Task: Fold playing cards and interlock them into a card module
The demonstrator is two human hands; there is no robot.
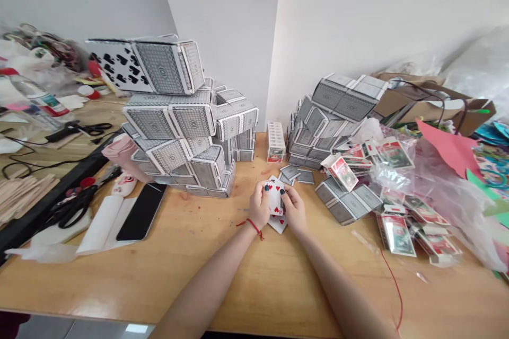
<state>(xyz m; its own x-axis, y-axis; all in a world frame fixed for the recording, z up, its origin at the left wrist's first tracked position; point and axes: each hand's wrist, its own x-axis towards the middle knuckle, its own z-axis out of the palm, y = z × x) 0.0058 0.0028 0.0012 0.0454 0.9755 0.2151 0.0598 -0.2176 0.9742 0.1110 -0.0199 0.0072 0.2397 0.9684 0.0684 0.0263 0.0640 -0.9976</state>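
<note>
Left hand (259, 205) and right hand (294, 209) are closed on opposite edges of a playing card (275, 200) with red hearts, thumbs on its face. It sits between them, face up; another card (278, 224) shows below it, though whether that one is gripped too cannot be told. Just beyond the fingers, face-down cards (292, 174) lie on the wooden table (246, 280). Stacked card-covered blocks rise at left (170, 116) and right (326, 122). A phone (142, 212) lies to the left, opened card packs (397, 233) to the right. Behind stands a white wall (338, 16).
</note>
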